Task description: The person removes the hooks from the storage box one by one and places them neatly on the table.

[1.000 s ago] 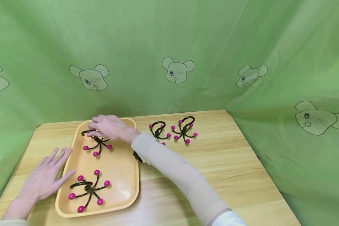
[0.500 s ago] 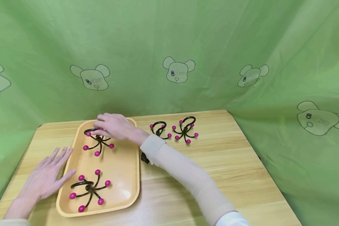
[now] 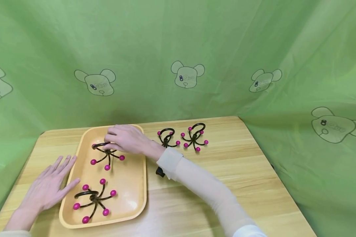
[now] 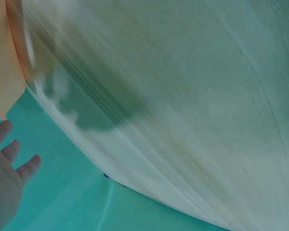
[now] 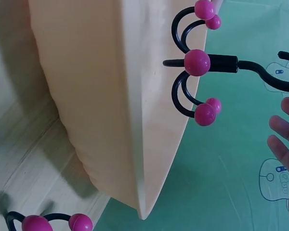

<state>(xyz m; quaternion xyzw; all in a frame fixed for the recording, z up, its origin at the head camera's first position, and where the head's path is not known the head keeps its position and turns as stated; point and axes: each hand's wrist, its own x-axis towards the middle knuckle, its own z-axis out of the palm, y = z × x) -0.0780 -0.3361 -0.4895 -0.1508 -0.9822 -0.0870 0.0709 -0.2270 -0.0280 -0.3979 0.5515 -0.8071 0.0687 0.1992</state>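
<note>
A multi-armed hanger hook, black with bright pink ball tips, is in the far part of the light orange tray. My right hand pinches it by its curved hook. The right wrist view shows its swivel stem and balls close up; whether the balls touch the tray floor, I cannot tell. A second hanger hook of the same kind lies in the near part of the tray. My left hand lies flat, fingers spread, along the tray's left rim, its thumb reaching over the edge.
Two more hanger hooks, one partly behind my right forearm and another beside it, stand on the wooden table right of the tray. Green curtains printed with bear heads hang behind the table and at both sides.
My right hand has moved right and then a little nearer to me, bringing the far hanger hook with it. My left hand stays where it was on the tray's rim.
</note>
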